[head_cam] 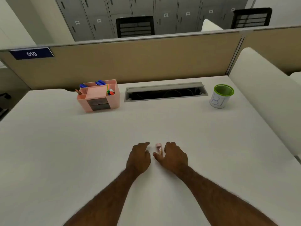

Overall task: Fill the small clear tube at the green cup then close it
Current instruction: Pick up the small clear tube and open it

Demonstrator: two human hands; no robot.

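A small clear tube (159,148) with a pink cap lies on the white desk (65,144), near the middle front. My right hand (175,156) rests palm down just right of it, thumb and fingers loosely curved around the tube and touching or nearly touching it. My left hand (140,156) lies palm down a little to the tube's left, fingers apart, holding nothing. The green cup (222,96), green-rimmed with a white label reading "BT", stands upright at the far right of the desk, well away from both hands.
A pink desk organiser (98,96) with pens and markers stands at the back left. An open cable slot (165,92) is set into the desk at the back middle. A tan partition (130,61) borders the rear, a white divider (267,95) the right.
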